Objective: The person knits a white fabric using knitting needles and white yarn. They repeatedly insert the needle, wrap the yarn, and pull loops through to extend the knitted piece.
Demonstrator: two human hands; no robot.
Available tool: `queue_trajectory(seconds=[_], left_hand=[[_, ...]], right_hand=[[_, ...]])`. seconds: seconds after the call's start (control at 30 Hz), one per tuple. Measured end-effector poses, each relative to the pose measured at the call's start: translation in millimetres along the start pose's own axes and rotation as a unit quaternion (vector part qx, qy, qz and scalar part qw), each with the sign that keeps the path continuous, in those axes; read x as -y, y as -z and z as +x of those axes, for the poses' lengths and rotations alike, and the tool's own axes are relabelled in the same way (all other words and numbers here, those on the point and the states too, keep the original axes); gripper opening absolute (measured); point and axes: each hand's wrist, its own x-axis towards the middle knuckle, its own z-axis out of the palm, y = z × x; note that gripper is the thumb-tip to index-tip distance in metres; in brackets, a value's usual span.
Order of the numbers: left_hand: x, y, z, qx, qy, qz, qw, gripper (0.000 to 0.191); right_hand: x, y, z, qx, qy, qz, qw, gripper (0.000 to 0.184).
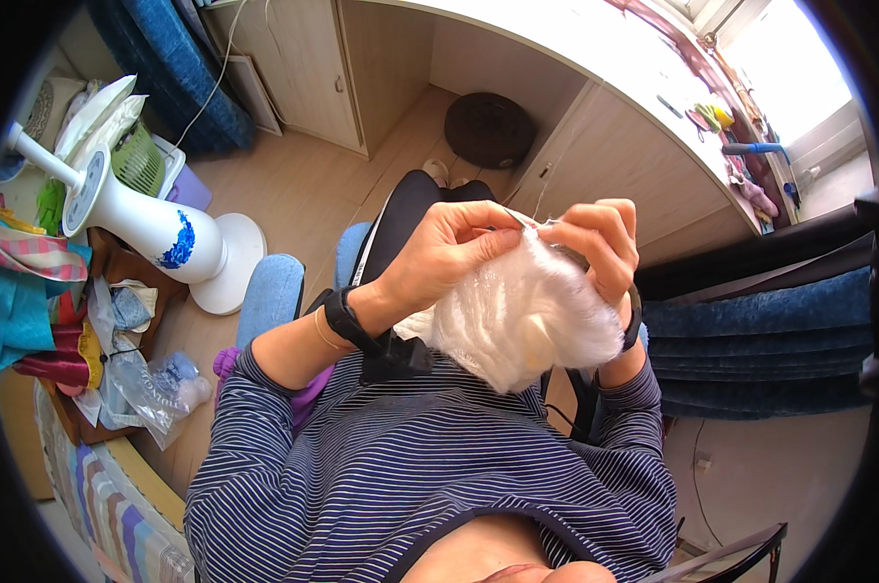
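A fluffy white knitted piece (509, 313) hangs between my two hands above my lap. My left hand (454, 244) pinches its upper edge between thumb and fingers, beside what looks like the tip of a thin needle. Close by on the right, my right hand (600, 244) grips the same edge with bent fingers. A fine white thread (545, 182) runs up from the work towards the desk. Folds of the fabric hide part of my right palm. Both wrists wear black bands.
A white desk (556, 29) curves across the top, with small items and a blue-handled tool (756, 148) at its right. A black round object (490, 130) lies beneath. At left are a white pedestal stand (163, 233), a green basket (139, 160) and piled fabrics (31, 291).
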Motion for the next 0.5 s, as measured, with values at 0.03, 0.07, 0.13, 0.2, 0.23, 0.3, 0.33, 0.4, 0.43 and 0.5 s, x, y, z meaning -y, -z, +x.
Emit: queue_trajectory(seconds=[0.03, 0.07, 0.13, 0.2, 0.23, 0.3, 0.33, 0.4, 0.43, 0.5], left_hand=[[1.3, -0.4, -0.2, 0.0, 0.005, 0.013, 1.0, 0.021], [3.6, -2.4, -0.3, 0.0, -0.002, 0.013, 1.0, 0.019], [6.3, -3.4, -0.3, 0.01, -0.027, 0.053, 0.998, 0.017], [7.5, -2.9, -1.2, 0.025, -0.031, 0.092, 0.995, 0.015], [7.7, -2.5, -1.4, 0.023, -0.01, 0.086, 0.996, 0.015], [6.9, -0.8, -0.8, 0.03, 0.012, 0.052, 0.998, 0.017], [6.5, -0.4, 0.0, 0.027, 0.003, 0.033, 0.999, 0.018], [4.2, 1.5, 1.7, 0.006, 0.024, 0.028, 0.999, 0.02], [3.1, 2.3, 2.5, 0.004, 0.033, 0.002, 0.999, 0.02], [1.7, 3.8, 1.9, 0.004, 0.045, -0.065, 0.997, 0.02]], right_hand=[[-1.4, -1.9, 3.0, 0.006, -0.003, -0.009, 1.0, 0.039], [-3.9, -3.2, 6.6, 0.026, -0.006, -0.026, 0.999, 0.047], [-10.2, -5.6, 13.6, 0.102, -0.021, 0.036, 0.994, 0.054], [-15.6, -9.0, 18.4, 0.176, -0.035, 0.104, 0.978, 0.059], [-16.8, -11.6, 19.2, 0.199, -0.031, 0.135, 0.97, 0.062], [-15.9, -12.3, 16.7, 0.156, 0.002, 0.099, 0.983, 0.067], [-15.2, -8.8, 14.5, 0.105, 0.017, 0.067, 0.992, 0.071], [-12.5, -2.7, 8.6, 0.015, 0.043, -0.003, 0.999, 0.053], [-10.6, 1.1, 5.2, -0.014, 0.047, -0.02, 0.999, 0.047], [-8.0, 7.0, -0.3, -0.026, 0.071, -0.04, 0.996, 0.036]])
